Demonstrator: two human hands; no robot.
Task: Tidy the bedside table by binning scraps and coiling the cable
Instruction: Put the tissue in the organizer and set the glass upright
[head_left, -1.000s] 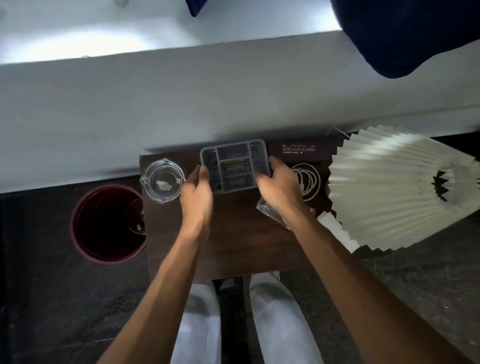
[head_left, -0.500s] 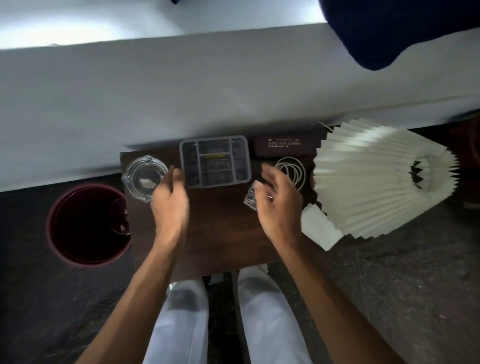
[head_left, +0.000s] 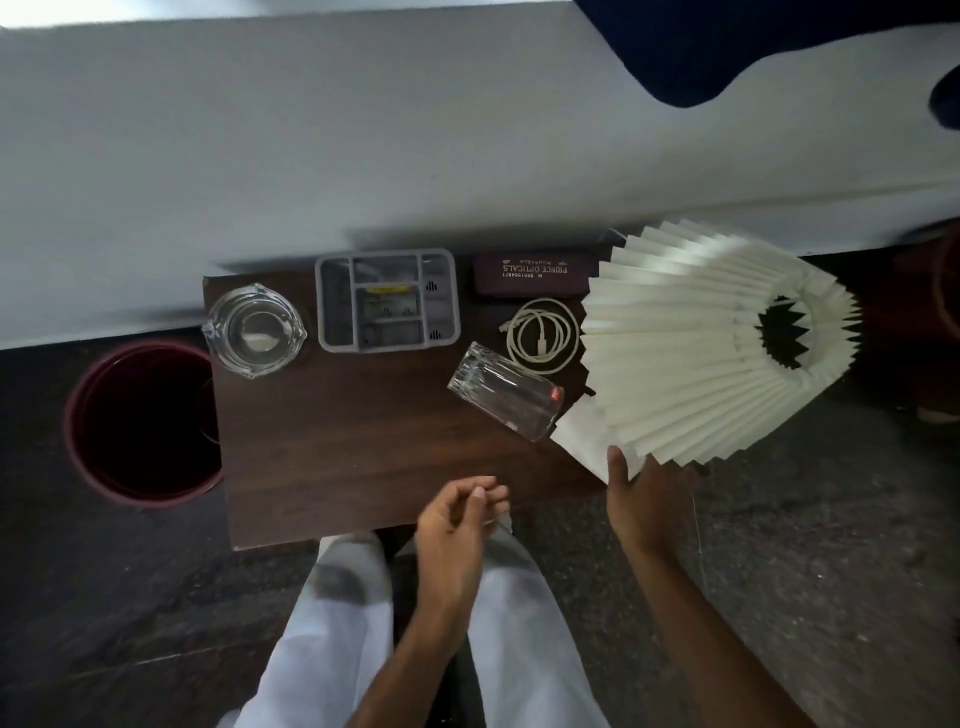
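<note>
A white cable (head_left: 543, 335) lies coiled on the dark wooden bedside table (head_left: 337, 447), right of centre. A white sheet (head_left: 582, 436) sticks out from under the pleated lamp shade (head_left: 691, 353). My right hand (head_left: 641, 501) is at the table's near right corner. Its thumb rests on the sheet's near edge, and its fingers are hidden under the shade. My left hand (head_left: 457, 519) hovers over the table's near edge with fingers loosely curled and nothing in them. A dark red bin (head_left: 140, 421) stands on the floor to the left of the table.
A clear tumbler (head_left: 506, 392) lies on its side near the cable. At the back stand a glass ashtray (head_left: 254, 330), a grey compartment tray (head_left: 387, 301) and a maroon spectacle case (head_left: 530, 275). A white bed (head_left: 363, 135) runs behind the table. My legs are below.
Both hands have drawn back from the grey tray toward the near edge. The right hand has swung right to the sheet under the lamp shade, uncovering the tumbler.
</note>
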